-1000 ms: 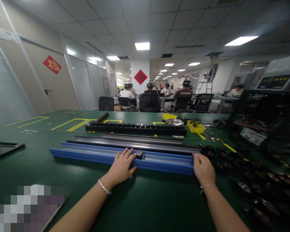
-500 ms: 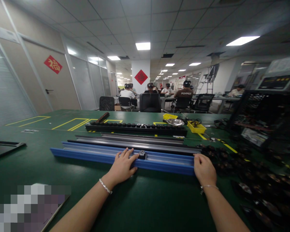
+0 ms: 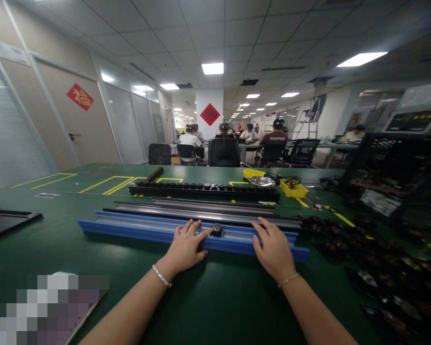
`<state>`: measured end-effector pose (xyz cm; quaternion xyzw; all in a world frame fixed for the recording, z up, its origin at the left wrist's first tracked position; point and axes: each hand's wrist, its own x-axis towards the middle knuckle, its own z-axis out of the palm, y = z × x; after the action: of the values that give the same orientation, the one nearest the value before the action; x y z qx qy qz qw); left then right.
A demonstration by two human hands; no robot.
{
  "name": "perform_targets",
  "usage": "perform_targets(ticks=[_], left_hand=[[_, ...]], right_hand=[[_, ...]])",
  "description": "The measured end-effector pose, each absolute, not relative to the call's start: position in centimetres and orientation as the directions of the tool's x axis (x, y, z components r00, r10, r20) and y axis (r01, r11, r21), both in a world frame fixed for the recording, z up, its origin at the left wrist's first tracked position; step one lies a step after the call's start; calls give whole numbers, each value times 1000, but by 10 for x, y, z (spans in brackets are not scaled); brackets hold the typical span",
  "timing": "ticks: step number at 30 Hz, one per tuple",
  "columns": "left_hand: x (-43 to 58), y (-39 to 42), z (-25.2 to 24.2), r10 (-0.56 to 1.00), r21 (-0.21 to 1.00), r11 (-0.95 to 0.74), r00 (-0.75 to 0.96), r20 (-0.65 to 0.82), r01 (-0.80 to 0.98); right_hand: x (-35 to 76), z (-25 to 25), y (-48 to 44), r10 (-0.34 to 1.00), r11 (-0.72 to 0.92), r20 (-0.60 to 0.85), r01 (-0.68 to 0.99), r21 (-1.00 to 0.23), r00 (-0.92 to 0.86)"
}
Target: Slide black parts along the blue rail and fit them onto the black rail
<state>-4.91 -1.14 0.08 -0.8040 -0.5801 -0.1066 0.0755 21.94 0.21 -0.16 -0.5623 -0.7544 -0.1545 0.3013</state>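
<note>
A long blue channel-shaped rail lies across the green table in front of me. Inside it sits a small black block-like part, a little right of the rail's middle. My left hand rests over the rail with fingers spread, its index finger reaching to the left side of the black part. To the right of that part, my right hand lies over the rail, fingers stretched out and apart. Neither hand is wrapped round anything. Both palms hide parts of the rail's near wall.
Behind the blue rail lie grey metal rails and a black rail bearing a row of small parts. A heap of dark parts covers the right. Yellow trays and a metal dish stand farther back. People sit beyond.
My right hand has left the rail's right end and moved left over the rail, its fingers opening. My left hand and the black part appear slightly farther right.
</note>
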Motion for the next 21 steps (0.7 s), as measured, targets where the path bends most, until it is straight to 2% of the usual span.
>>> perform_targets(ticks=[3,5,10,21], left_hand=[[-46,-12,1,921,4,-303,292,258,953],[-44,-12,1,927,6,-294,284,245,956],[-41,-12,2,931,11,-295,285,226,955],[-38,-12,3,935,1,-292,285,208,956]], right_hand=[[184,0,-11,750,502,543,860,-96,-377],[168,-1,-18,766,540,478,834,-113,-431],[158,-4,-23,814,516,391,844,-145,-430],[158,-7,-19,815,498,426,850,-172,-391]])
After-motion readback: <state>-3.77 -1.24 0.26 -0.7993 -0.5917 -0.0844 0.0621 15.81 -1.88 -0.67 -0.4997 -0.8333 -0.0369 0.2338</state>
